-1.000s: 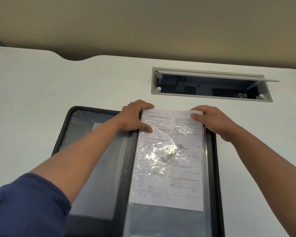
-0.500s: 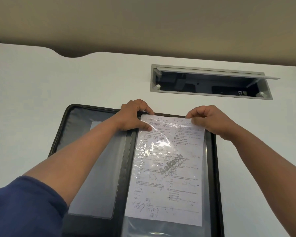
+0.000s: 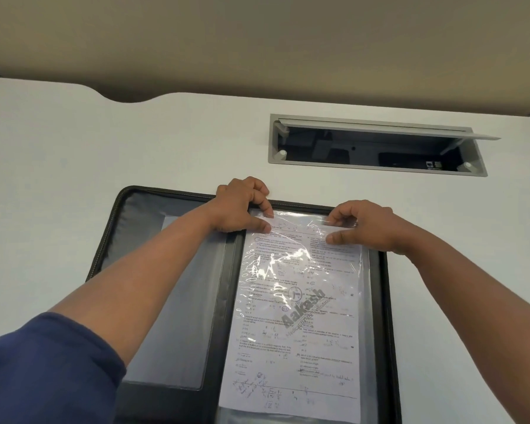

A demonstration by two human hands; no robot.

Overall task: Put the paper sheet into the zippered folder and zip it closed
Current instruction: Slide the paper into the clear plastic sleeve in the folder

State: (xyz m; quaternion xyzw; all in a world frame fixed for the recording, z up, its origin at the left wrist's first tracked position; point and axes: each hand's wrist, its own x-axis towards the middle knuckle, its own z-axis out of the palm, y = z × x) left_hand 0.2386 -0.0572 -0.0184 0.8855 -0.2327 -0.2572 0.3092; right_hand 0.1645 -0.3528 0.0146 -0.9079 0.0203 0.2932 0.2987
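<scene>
A black zippered folder (image 3: 129, 215) lies open flat on the white desk. A printed paper sheet (image 3: 294, 325) sits inside a clear plastic sleeve on the folder's right half, its top edge near the sleeve's mouth. My left hand (image 3: 242, 209) pinches the sleeve's top left corner. My right hand (image 3: 361, 224) pinches the sleeve's top right edge, thumb pressing on the sheet. The folder's near edge is out of frame.
The white desk (image 3: 74, 148) has an open grey cable hatch (image 3: 377, 145) just beyond the folder to the right. A curved notch cuts the desk's far edge at the left. The folder's left half holds a clear pocket (image 3: 178, 316).
The sheet has slid down toward me, deeper into the sleeve. Both hands followed it and now hold the sleeve's top edge.
</scene>
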